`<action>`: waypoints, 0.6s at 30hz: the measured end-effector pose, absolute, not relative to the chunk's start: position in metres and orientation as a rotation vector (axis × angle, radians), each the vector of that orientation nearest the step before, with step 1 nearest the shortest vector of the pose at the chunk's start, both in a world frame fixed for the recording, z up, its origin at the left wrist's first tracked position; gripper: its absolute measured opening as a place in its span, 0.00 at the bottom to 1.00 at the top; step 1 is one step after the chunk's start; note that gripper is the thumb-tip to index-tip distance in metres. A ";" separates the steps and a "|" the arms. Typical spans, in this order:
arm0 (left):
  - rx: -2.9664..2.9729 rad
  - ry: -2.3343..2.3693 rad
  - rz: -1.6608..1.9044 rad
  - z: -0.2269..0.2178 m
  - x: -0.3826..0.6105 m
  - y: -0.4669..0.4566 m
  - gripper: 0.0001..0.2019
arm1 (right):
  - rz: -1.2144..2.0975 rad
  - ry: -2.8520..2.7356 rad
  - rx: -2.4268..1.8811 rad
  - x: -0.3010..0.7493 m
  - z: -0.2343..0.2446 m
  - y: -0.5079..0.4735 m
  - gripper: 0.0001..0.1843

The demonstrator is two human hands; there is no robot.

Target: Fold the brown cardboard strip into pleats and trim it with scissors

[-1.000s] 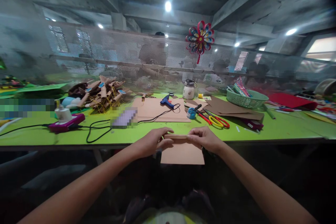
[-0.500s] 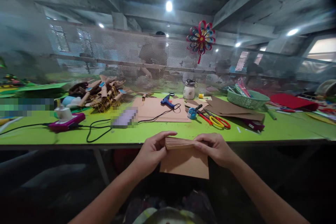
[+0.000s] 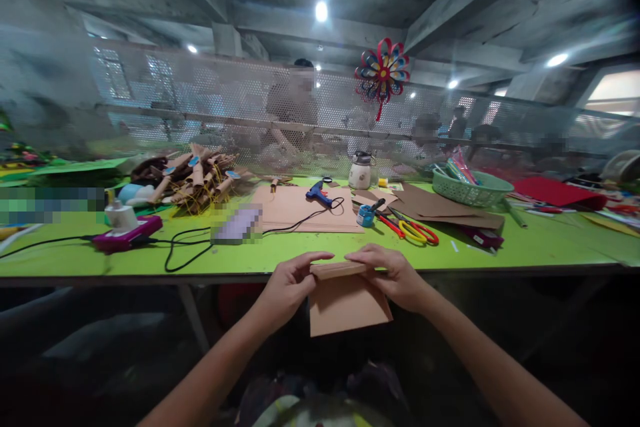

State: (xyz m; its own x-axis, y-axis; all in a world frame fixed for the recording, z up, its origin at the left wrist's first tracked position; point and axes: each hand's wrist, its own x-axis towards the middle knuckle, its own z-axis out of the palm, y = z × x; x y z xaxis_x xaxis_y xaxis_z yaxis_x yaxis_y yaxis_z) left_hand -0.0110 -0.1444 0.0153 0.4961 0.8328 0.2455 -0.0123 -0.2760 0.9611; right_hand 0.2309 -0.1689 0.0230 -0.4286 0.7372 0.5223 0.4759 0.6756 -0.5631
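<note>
A brown sheet of kraft paper [image 3: 347, 310], its upper part folded into a narrow pleated stack [image 3: 339, 270], is held just in front of the table's front edge. My left hand [image 3: 289, 283] grips the left end of the stack between thumb and fingers. At the right end, my right hand [image 3: 393, 273] pinches the folds, its fingers lying over the top. The unfolded part of the sheet hangs down below both hands. Beyond them on the table are a blue glue gun [image 3: 319, 194] on flat brown sheets [image 3: 285, 210] and a small blue jar [image 3: 366, 216].
Scissors with yellow and red handles [image 3: 415, 232] lie right of the jar, near a green basket [image 3: 470, 192]. At left are a purple power strip [image 3: 127, 233], black cables [image 3: 183, 240] and a pile of brown paper rolls [image 3: 200, 180]. A perforated screen [image 3: 225, 100] stands behind the table.
My right hand has moved left and slightly up along the folded stack, its fingers now reaching over the top. The hanging part of the paper has swung and tilted a little.
</note>
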 end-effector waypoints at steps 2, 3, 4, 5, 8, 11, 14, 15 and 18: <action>1.600 0.727 0.989 0.015 -0.009 -0.145 0.15 | 0.258 -2.191 -0.901 0.228 0.023 -0.169 0.19; 1.578 0.732 0.995 0.014 -0.008 -0.145 0.14 | 0.190 -2.229 -0.916 0.226 0.023 -0.170 0.19; 1.557 0.733 0.994 0.014 -0.007 -0.144 0.13 | 0.144 -2.262 -0.940 0.226 0.022 -0.170 0.19; 1.536 0.730 0.990 0.013 -0.007 -0.144 0.14 | 0.126 -2.287 -0.964 0.225 0.022 -0.169 0.18; 1.491 0.675 0.949 0.013 -0.006 -0.143 0.15 | 0.274 -2.309 -1.030 0.226 0.022 -0.166 0.14; 1.450 0.606 0.878 0.015 -0.004 -0.143 0.15 | 0.576 -2.271 -1.093 0.230 0.026 -0.158 0.11; 1.460 0.593 0.867 0.018 -0.001 -0.140 0.16 | 0.880 -2.183 -1.067 0.234 0.030 -0.147 0.14; 1.489 0.601 0.885 0.018 0.000 -0.139 0.17 | 0.967 -2.146 -1.037 0.235 0.031 -0.144 0.15; 1.622 0.678 0.990 0.014 0.002 -0.132 0.23 | 1.206 -2.046 -0.970 0.236 0.031 -0.138 0.17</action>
State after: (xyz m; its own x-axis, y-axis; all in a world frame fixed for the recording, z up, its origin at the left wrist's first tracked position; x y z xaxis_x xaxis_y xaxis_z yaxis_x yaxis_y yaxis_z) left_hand 0.0016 -0.1324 0.0138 0.4939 0.8292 0.2617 -0.0557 -0.2701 0.9612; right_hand 0.2358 -0.1376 0.0307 -0.5755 0.8107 0.1078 0.2983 0.3309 -0.8953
